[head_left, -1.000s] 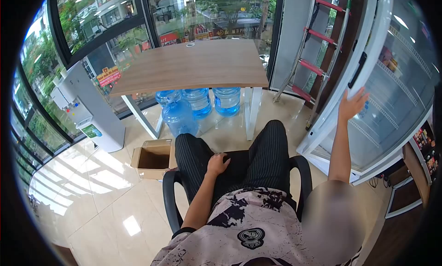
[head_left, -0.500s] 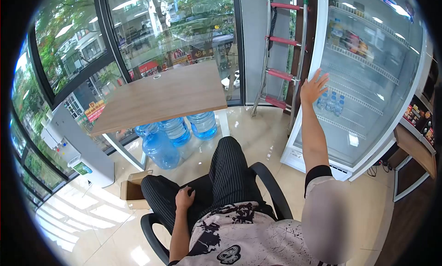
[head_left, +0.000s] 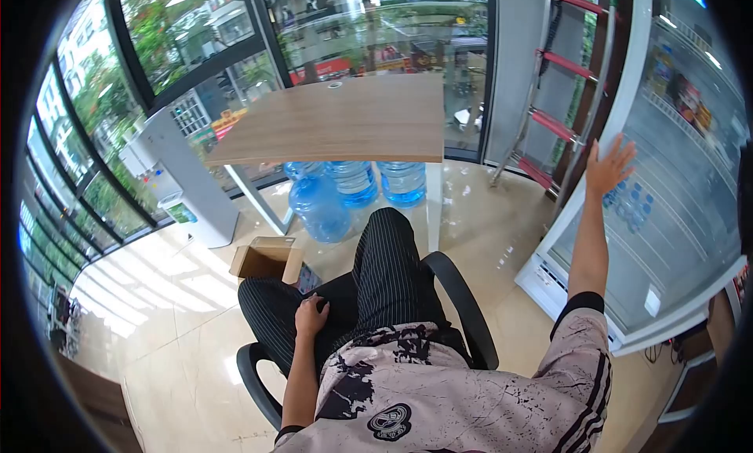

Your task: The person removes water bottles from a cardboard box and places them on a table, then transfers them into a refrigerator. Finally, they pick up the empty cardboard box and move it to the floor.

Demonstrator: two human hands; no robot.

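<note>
My right hand [head_left: 609, 167] is raised at the end of an outstretched arm, fingers spread, in front of the glass-door fridge [head_left: 667, 210]; whether it touches the glass I cannot tell. Small water bottles [head_left: 631, 208] show behind the glass, just below and right of the hand. My left hand [head_left: 312, 315] rests on my thigh in the dark striped trousers [head_left: 386, 265], its fingers curled together; anything inside them is hidden.
A wooden table [head_left: 345, 120] stands ahead with big blue water bottles [head_left: 320, 210] beneath it. An open cardboard box [head_left: 271, 258] is by my left knee, a water dispenser [head_left: 192, 182] behind it. A ladder [head_left: 561, 125] leans left of the fridge. Chair armrests [head_left: 464, 308] flank me.
The view has turned left, so the table, ladder and fridge appear further right. My right hand is still raised with spread fingers before the fridge. My left hand stays on my thigh.
</note>
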